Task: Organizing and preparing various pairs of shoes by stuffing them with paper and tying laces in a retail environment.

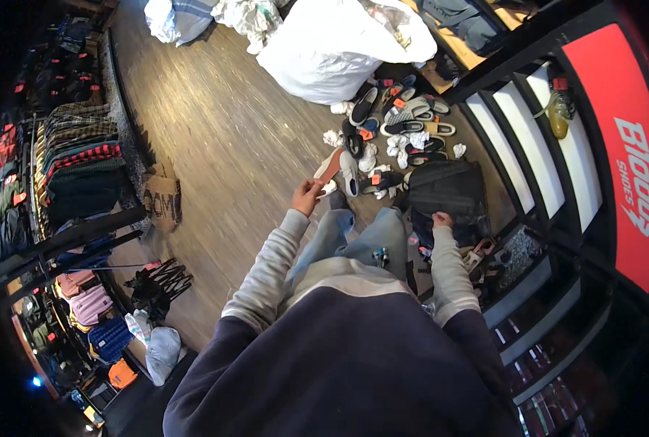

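Passage over wooden floor (222,131), left of left hand (308,197); shoe pile (410,109), black bag (448,186) obstruct right.

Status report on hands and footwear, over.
Left hand: holding reddish-brown shoe. Right hand: by black bag, contact unclear. Ahead: loose shoes, crumpled paper cluttering floor.

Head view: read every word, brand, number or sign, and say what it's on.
I can't copy wording, but lettering shows:
Red sign panel: large white letters.
Brown cardboard-like object: large dark letters.
Orange tags among the shoes: any print is too small to read.
Reddish tags by the hanging clothes: likewise.
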A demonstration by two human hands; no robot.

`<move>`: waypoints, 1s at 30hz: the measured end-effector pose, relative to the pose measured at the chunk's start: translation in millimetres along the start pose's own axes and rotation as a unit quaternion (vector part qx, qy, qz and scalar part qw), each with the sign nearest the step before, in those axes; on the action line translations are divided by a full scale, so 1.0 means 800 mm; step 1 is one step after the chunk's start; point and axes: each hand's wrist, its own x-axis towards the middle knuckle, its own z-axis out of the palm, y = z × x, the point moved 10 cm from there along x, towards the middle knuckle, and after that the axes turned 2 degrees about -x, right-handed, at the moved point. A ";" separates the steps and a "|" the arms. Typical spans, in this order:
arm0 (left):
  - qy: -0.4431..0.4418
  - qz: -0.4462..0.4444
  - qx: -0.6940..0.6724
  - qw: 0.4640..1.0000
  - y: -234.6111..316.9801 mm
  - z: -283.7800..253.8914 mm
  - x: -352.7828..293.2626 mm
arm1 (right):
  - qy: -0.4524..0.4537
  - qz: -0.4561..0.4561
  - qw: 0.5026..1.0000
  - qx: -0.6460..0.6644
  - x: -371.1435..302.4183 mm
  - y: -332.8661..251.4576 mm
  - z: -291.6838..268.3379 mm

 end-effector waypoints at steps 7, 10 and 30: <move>-0.006 -0.078 -0.025 0.997 -0.172 -0.017 0.100 | -0.103 -0.067 0.991 -0.048 -0.076 -0.062 0.158; 0.001 -0.076 -0.053 0.996 -0.216 0.024 0.142 | -0.167 -0.052 0.985 0.003 -0.079 -0.062 0.235; -0.259 0.156 0.085 0.949 -0.230 0.200 0.528 | -0.057 -0.095 0.966 -0.234 0.222 0.207 0.540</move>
